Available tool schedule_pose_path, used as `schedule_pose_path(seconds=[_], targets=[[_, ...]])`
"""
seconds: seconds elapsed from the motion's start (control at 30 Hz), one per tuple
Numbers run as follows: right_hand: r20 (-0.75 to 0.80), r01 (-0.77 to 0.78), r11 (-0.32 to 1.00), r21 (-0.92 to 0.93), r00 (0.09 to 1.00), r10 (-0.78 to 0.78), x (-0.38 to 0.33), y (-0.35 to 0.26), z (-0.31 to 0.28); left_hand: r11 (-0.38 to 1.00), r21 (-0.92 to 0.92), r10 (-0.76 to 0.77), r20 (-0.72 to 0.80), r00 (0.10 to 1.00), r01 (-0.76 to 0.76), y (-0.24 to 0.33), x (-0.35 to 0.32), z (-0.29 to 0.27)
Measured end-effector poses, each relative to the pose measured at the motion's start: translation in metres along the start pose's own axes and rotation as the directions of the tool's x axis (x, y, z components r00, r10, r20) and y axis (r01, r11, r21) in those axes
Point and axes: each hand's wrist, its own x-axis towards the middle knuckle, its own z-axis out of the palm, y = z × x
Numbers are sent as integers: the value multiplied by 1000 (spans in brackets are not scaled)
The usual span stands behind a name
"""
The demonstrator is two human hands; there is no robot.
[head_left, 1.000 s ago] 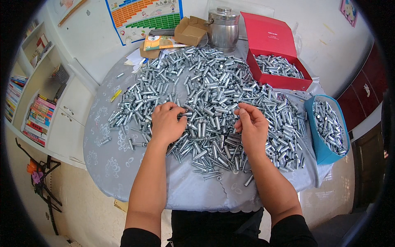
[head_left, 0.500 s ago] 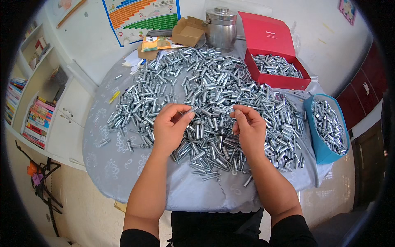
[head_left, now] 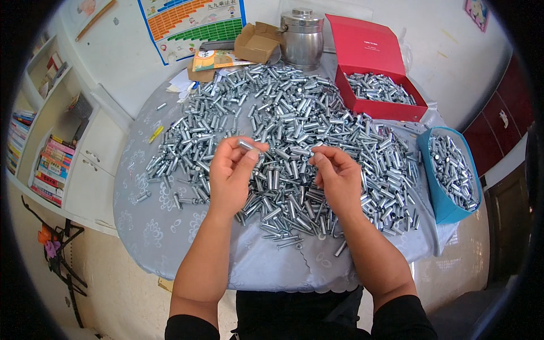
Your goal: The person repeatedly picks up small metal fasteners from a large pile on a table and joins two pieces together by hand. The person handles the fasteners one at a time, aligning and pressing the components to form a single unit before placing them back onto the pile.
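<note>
Above the pile, my left hand [head_left: 230, 180] pinches a shiny metal sleeve [head_left: 247, 145] between thumb and fingers, its length slanting down toward the right. My right hand [head_left: 340, 180] is across from it, thumb and forefinger brought together; whatever small thing may be between their tips cannot be made out. Beneath both hands spreads a broad heap of silvery sleeve anchors and bolts [head_left: 303, 119], with several loose ones near the front, by a small washer [head_left: 299, 246].
The round table has a grey patterned cloth [head_left: 153, 215]. A red box [head_left: 396, 111] and a blue fabric bin [head_left: 453, 212], both holding metal parts, stand at the right. At the back are a steel pot [head_left: 303, 42] and a cardboard box [head_left: 256, 48]. A yellow tool [head_left: 156, 134] lies left.
The sleeve in my left hand now shows more fully, tilted up on the fingers. My right hand has shifted slightly left, its fingers still pinched.
</note>
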Motion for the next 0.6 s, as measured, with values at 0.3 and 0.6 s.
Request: schedule_pose_path(seconds=[0.3,0.6], targets=[[186,-26,993,-116,981,48,-6,-4,4,985,-52,-151,168,974,162,-8,-11,11],[250,-84,983,-163,960,124,-2,-3,-1,976,21,-215,231,949,216,-12,-15,16]])
